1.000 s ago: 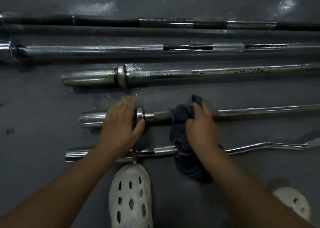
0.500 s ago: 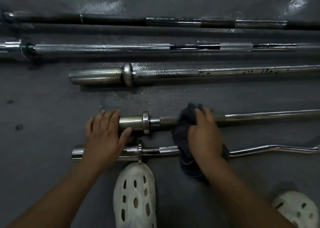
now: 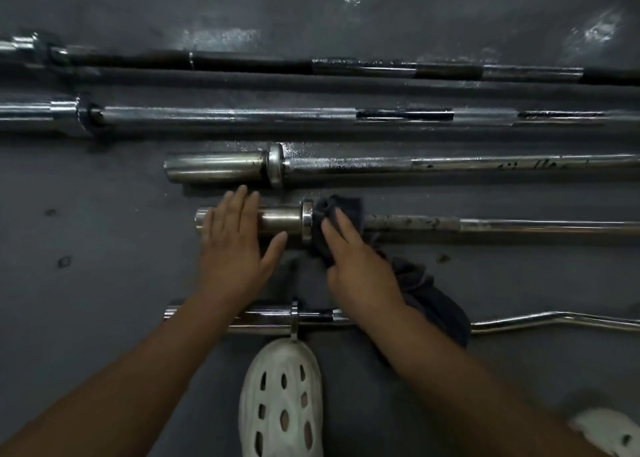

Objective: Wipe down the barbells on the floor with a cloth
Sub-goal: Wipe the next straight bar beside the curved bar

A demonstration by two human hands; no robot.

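- The bar (image 3: 415, 223) lies flat on the floor (image 3: 104, 196), fourth from the top. It is shiny, with dull spots beside the cloth.
- The dark cloth (image 3: 346, 207) sits bunched on the bar, by its ring (image 3: 307, 219).
- The right hand (image 3: 360, 269) holds the cloth there, fingers bent over it.
- The left hand (image 3: 232, 245) lies flat and open on the bar's fat end.
- Three more bars (image 3: 346, 163) lie above. A bent bar (image 3: 554, 319) lies below; the cloth's tail covers part of it.
- A white shoe (image 3: 282, 397) is just below that.
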